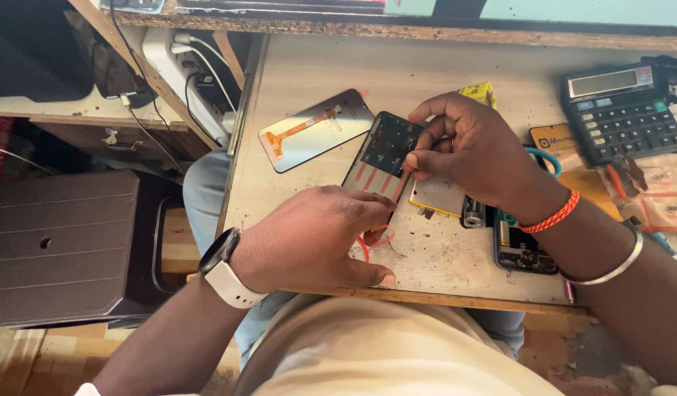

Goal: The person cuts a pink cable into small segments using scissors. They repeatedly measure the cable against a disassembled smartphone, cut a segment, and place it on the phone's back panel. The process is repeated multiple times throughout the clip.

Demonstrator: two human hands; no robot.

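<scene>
A dark phone frame (382, 155) with red adhesive strips lies tilted on the worn wooden bench (426, 81). My left hand (313, 238), with a white-strapped watch on the wrist, presses down on the frame's near end, fingers curled. My right hand (474, 154) pinches at the frame's right edge with thumb and fingertips; what is pinched is too small to tell. A loose phone screen (316, 130) with an orange flex cable rests face down just left of the frame. An opened phone body (521, 249) and a yellow-edged battery (437, 196) lie under my right wrist.
A black calculator (624, 110) sits at the bench's far right, with pliers (624, 176) and packets near it. A small yellow box (479, 92) stands behind my right hand. White power strips and cables (195, 73) hang at left; a dark case (60, 246) sits below.
</scene>
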